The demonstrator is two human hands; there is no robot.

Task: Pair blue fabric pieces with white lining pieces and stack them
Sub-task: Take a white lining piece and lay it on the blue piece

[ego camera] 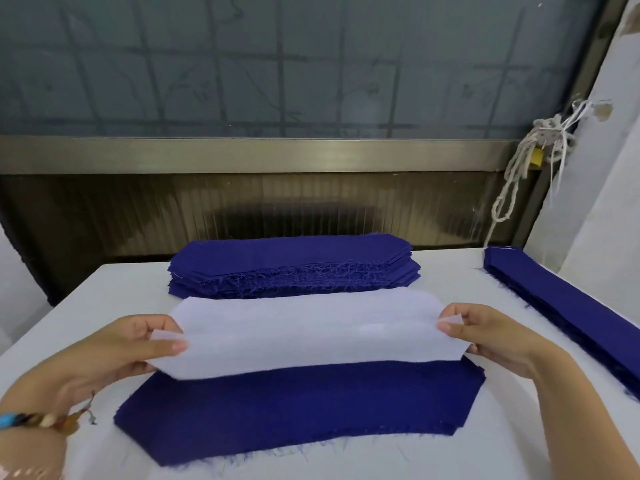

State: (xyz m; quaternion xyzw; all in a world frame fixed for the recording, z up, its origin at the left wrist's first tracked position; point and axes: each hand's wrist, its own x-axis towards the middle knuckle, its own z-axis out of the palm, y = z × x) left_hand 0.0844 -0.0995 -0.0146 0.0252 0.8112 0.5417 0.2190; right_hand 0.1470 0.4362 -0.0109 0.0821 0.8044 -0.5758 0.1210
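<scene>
Left grip (121, 351), right grip (485, 336) tight on white lining piece (311, 334) ends, above blue fabric piece (294, 410).

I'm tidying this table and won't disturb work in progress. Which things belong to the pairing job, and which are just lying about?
In the job: white lining piece, pinched at its ends by the left hand and right hand; blue piece lying under it; stack of blue pieces behind.
Lying about: long blue strips at the far right, untouched; rope hanging by the wall.
</scene>
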